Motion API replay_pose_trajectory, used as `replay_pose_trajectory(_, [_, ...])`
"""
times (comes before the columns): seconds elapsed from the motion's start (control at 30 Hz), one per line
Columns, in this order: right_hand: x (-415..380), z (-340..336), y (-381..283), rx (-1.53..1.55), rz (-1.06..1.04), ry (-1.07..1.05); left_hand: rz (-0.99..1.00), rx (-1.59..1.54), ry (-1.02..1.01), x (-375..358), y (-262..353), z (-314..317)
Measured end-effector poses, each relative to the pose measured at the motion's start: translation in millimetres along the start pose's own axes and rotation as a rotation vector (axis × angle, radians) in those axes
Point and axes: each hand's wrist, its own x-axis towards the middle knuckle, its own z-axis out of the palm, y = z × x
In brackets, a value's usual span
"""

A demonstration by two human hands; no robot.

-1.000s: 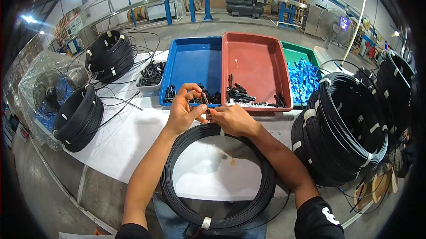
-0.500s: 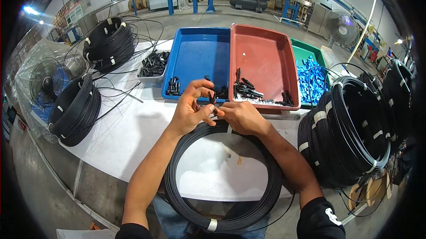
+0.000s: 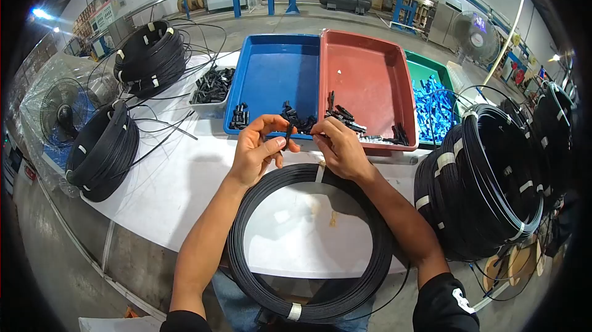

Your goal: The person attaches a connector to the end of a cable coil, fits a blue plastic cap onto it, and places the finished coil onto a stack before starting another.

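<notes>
My left hand point(image 3: 251, 154) pinches a small black plastic connector part point(image 3: 288, 134), held upright between thumb and fingers. To its right, my right hand point(image 3: 341, 150) is closed in a pinch, its fingertips a short way from that part; what they hold is too small and hidden to name. Both hands are above the far edge of a coil of black cable point(image 3: 240, 215), which lies over the front table edge and is bound with white tape. Beyond the hands, loose black parts lie in the blue tray point(image 3: 277, 66) and the red tray point(image 3: 370, 79).
A green tray point(image 3: 425, 68) of blue parts stands at the right, and a clear bin point(image 3: 209, 110) of black pieces at the left. More cable coils stand on the left point(image 3: 105, 156) and right point(image 3: 475, 190). The white table point(image 3: 160, 208) carries them.
My hands have moved apart. The left went slightly left with the black connector part, and the right turned and came away from it, still pinched.
</notes>
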Motion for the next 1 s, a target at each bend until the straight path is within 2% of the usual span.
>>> replay_pose_trajectory(0.1, [0.0, 1.3, 1.3, 0.004, -0.033, 0.012, 0.016, 0.035, -0.004, 0.5, -0.7, -2.6])
replay_pose_trajectory(0.3, [5.1, -3.2, -6.3, 0.033, 0.027, 0.016, 0.016, 0.028, -0.013, 6.8, 0.2, -1.3])
replay_pose_trajectory(0.5, [3.4, 1.5, 6.6, -0.027, -0.1, -0.014, 0.0, 0.086, -0.007, 6.4, -2.9, -2.6])
replay_pose_trajectory(0.67, [0.2, 2.4, 7.2, -0.096, -0.092, -0.125, -0.019, 0.155, 0.004, 9.1, 0.2, -1.0])
replay_pose_trajectory(0.7, [0.3, 2.2, 7.9, -0.108, -0.087, -0.148, -0.011, 0.21, -0.005, 13.1, 4.7, 2.9])
replay_pose_trajectory(0.77, [-0.5, 1.3, 6.6, -0.108, -0.058, -0.212, 0.014, 0.547, -0.05, 34.4, 7.3, 0.3])
replay_pose_trajectory(0.83, [-1.0, 3.8, 10.5, -0.086, -0.079, -0.235, 0.102, 0.899, -0.145, 64.3, 16.4, 24.8])
replay_pose_trajectory(0.9, [-1.6, 4.0, 11.0, -0.096, -0.022, -0.297, 0.121, 1.068, -0.364, 104.7, 14.7, 47.2])
replay_pose_trajectory(0.93, [-1.7, 5.9, 12.5, -0.101, -0.014, -0.292, 0.246, 1.218, -0.467, 124.9, 8.6, 59.7])
replay_pose_trajectory(0.97, [-1.7, 8.3, 15.7, -0.084, -0.04, -0.286, 0.25, 1.213, -0.478, 141.6, 0.9, 68.6])
replay_pose_trajectory(1.0, [-1.6, 9.4, 18.4, -0.069, -0.063, -0.277, 0.245, 1.471, -0.61, 157.6, -9.6, 77.3])
